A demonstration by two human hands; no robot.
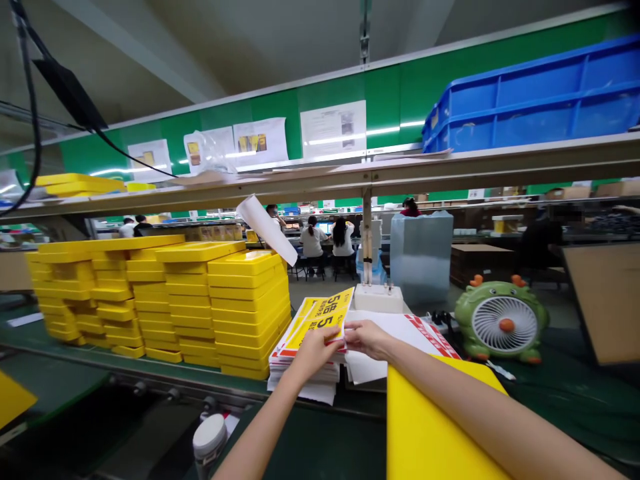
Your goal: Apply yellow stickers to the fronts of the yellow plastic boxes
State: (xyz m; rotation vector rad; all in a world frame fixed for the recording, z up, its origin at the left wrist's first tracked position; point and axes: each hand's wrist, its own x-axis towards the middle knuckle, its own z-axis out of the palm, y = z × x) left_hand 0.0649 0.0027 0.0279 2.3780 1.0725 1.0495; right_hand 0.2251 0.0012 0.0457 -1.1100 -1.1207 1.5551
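- Far left: yellow trays point(165, 300) are stacked in several columns on the green bench point(575, 393).
- Top right: a blue crate point(540, 97) is parked on the overhead shelf point(350, 177).
- Near right: a yellow sheet point(430, 433) is lying under the right forearm.
- Far right: a green desk fan point(501, 321) is set well clear of the work.
- Centre: a stack of printed cards point(305, 357) is sitting just right of the trays; its top yellow card point(320, 317) is tilted up at the near edge.
- Left hand point(314, 348): fingers are pinched shut on the top card's near edge.
- Right hand point(367, 337): fingertips are closed on the same edge, beside the left.
- Step judged: the top card is being peeled off the stack.
- Next move judged: a single card is to be separated cleanly, with the ones below held flat.
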